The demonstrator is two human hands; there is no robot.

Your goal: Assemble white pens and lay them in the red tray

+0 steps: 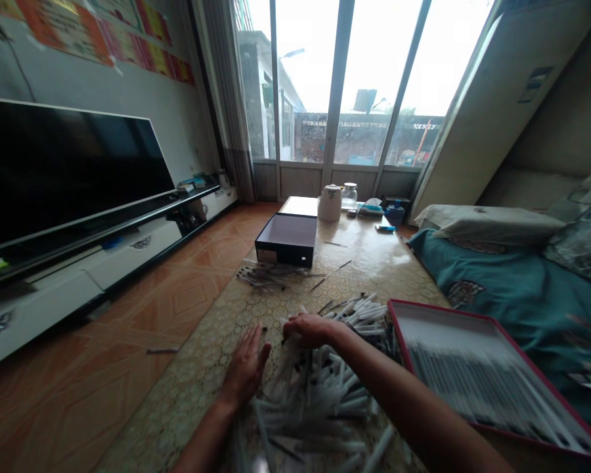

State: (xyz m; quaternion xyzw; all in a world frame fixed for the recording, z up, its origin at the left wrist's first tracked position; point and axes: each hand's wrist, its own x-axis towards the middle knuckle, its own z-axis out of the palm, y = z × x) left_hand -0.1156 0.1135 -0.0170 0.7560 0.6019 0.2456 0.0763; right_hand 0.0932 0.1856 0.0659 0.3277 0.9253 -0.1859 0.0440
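Observation:
My left hand (247,363) is open over the patterned tabletop (211,341), fingers stretched forward and thumb apart. A small dark tip shows just beyond its fingers. To its right, my right hand (308,330) is closed, its fingers curled down at the edge of a heap of slim white sticks (329,387) with dark ends. Something white and something dark show at those fingertips, but I cannot make out what is pinched. The heap spreads under my right forearm and is partly blurred. At the right, a red-rimmed box (446,322) holds many similar sticks laid side by side.
An open dark box (285,255) stands farther up the table, with a bunch of thin sticks (266,276) before it. Beyond are a white kettle (329,203) and a glass jar (349,196). One stick (162,351) lies on the floor. A teal-covered seat (492,269) borders the right.

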